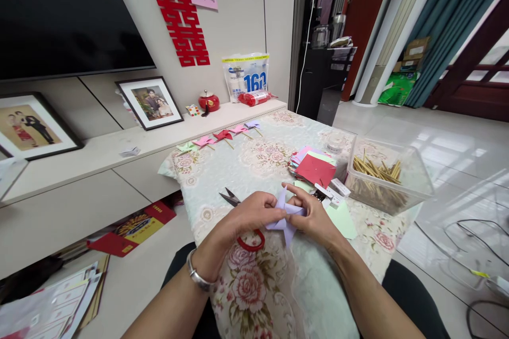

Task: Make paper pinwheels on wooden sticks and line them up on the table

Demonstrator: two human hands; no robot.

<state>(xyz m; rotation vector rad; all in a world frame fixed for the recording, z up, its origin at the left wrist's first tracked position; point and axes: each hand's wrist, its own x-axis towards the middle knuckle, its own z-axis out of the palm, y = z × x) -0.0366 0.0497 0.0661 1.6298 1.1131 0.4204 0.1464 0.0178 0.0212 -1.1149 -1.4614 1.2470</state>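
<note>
Floral cloth covers the table [254,164], with scissors [238,212] and a paper stack [314,165] near the work. Left hand [254,214] and right hand [314,214] are both pinched closed on a lilac paper piece [287,217], held just above the table between them. Judged light, thin and easily creased, it is best gripped at folded edges with fingertips.

The scene is viewed from a single head-worn camera, aimed forward and down. The table [254,169] is seen close, at centre frame.
</note>
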